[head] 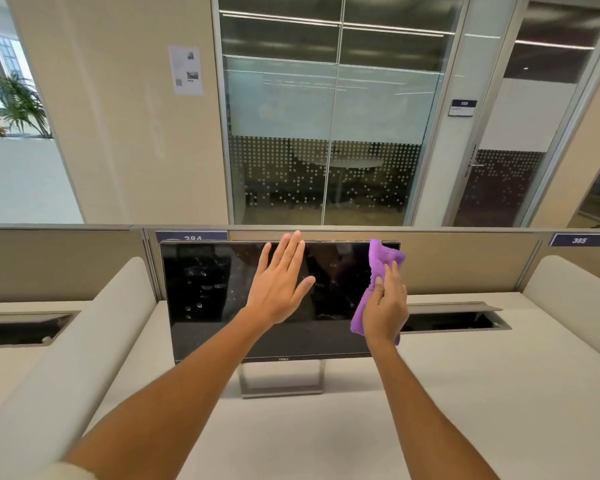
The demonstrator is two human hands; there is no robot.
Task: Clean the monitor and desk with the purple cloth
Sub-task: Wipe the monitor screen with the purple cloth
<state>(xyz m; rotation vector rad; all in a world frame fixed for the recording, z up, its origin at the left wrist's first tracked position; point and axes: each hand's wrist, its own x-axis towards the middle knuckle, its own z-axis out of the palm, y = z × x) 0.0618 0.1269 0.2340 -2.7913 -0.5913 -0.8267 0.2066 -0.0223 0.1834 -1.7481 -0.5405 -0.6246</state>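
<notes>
Smudges and fingerprints show across the left half of the monitor, which is why I judge the screen work to be barely begun, with the desk not yet touched by the cloth. From the head camera, the only view I have, my left hand is spread flat with straight fingers, holding nothing, laid against or just in front of the upper middle of the dark glass; I cannot tell for sure whether the palm presses it, but it sits where it would steady the panel on its thin stand so a wipe does not rock it backward. My right hand has its fingers and thumb curled round the purple cloth, bunching it so a pad sticks up above my fingertips at the screen's top right corner while the loose tail hangs below my palm. Starting at a top corner makes sense to me, since strokes can then carry dust down and across toward the marked side. The monitor stands upright near the back of the desk, just in front of the partition, whose numbered labels sit above it. Open cable trays lie in the desk on both sides, and the hanging tail of cloth could catch on the right one.
</notes>
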